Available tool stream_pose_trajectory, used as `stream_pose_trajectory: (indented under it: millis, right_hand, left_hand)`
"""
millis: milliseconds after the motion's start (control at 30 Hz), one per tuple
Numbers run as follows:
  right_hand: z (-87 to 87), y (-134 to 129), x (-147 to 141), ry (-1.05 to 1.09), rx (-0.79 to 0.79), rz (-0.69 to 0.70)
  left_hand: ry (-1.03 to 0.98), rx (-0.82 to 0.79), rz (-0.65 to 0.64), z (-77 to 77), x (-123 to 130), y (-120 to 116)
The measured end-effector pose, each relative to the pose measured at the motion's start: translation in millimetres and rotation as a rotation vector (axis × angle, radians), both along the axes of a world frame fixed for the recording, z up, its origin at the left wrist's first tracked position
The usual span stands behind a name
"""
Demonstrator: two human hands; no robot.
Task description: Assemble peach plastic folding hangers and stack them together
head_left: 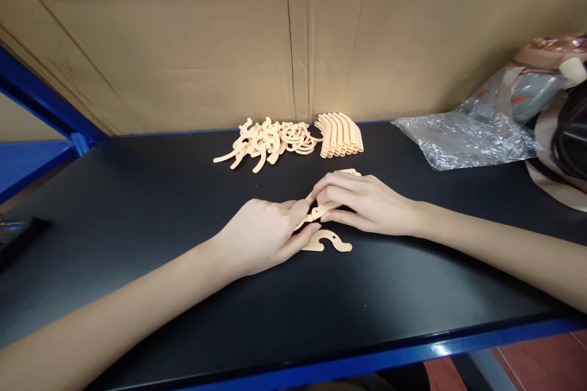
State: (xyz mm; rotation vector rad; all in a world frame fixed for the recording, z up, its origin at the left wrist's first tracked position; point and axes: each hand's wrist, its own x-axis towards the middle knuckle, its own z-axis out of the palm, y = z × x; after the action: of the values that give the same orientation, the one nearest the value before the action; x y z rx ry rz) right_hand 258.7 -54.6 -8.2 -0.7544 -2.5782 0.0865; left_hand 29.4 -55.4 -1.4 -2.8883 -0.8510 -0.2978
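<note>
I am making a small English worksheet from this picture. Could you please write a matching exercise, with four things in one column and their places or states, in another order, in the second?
Things
1. loose pile of curved pieces
2. stack of curved sticks
3. clear plastic bag
4. hooked piece

Places or states
A. lined up neatly, just right of a jumble
B. near the thumb of the left hand
C. jumbled, farthest left of the four
D. crinkled and see-through

Pairs: 1-C, 2-A, 3-D, 4-B
</note>
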Motion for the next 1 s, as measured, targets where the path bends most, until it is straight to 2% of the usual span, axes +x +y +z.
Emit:
stream_pose_trajectory:
  millis: [233, 433, 600, 1000]
  right_hand:
    - [-0.8, 0.5, 0.3, 0.003, -0.01, 0.009]
    - [-0.6, 0.1, -1.0, -0.006, -0.008, 0.033]
    - [-1.3, -1.0, -1.7, -0.004, 0.003, 0.024]
    - [-1.4, -0.2, -1.1, 0.023, -0.019, 0.013]
  left_hand:
    - [-0.055, -0.041, 0.034, -2.6, 0.5, -2.5]
    - [-0.057, -0.11, 0.108, 2.4, 3.0, -4.9]
    - [0.002, -0.139, 0.113, 6.4, 5.4, -4.4]
    - [0.133, -0.086, 0.098, 5.4, 6.2, -2.4]
